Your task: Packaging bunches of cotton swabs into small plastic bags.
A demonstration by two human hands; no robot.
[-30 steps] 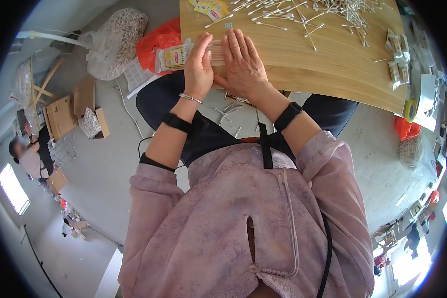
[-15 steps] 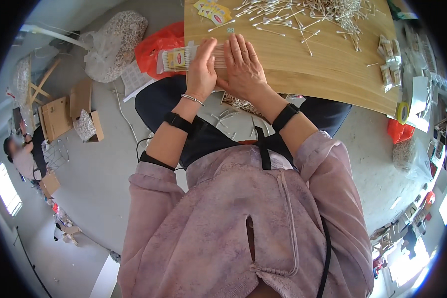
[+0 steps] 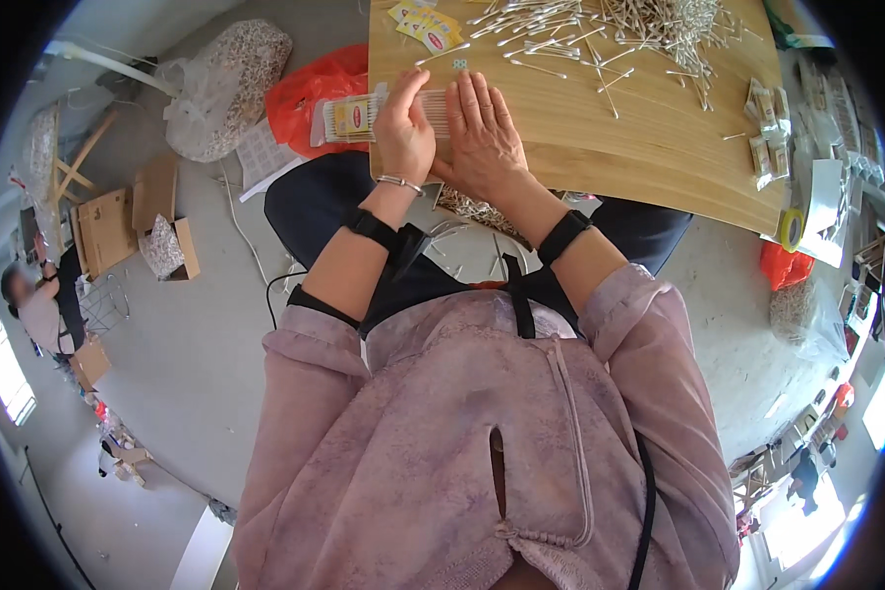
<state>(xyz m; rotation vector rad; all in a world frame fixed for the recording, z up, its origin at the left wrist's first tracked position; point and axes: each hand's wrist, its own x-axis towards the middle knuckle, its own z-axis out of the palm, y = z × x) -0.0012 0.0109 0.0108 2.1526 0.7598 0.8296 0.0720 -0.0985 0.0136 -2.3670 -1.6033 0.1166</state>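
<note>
A clear bag of cotton swabs [image 3: 348, 120] with a yellow card lies at the left edge of the wooden table [image 3: 649, 147]. My left hand [image 3: 405, 133] is turned on its edge and curls round the near part of the bag; its grip is partly hidden. Between my hands show the thin sticks of a bundle of swabs [image 3: 435, 106]. Over the right part of that bundle my right hand [image 3: 484, 138] lies flat, fingers stretched out.
Loose cotton swabs [image 3: 669, 34] heap at the table's far side, near several yellow cards [image 3: 429, 26]. Small filled packs [image 3: 769, 133] and yellow tape [image 3: 793, 226] are at the right. A red bag [image 3: 310, 90] and a sack [image 3: 228, 93] lie left; a person [image 3: 49, 305] is beyond.
My left hand and wrist have shifted slightly to the right and turned a little. My right hand keeps its flat pose on the bundle.
</note>
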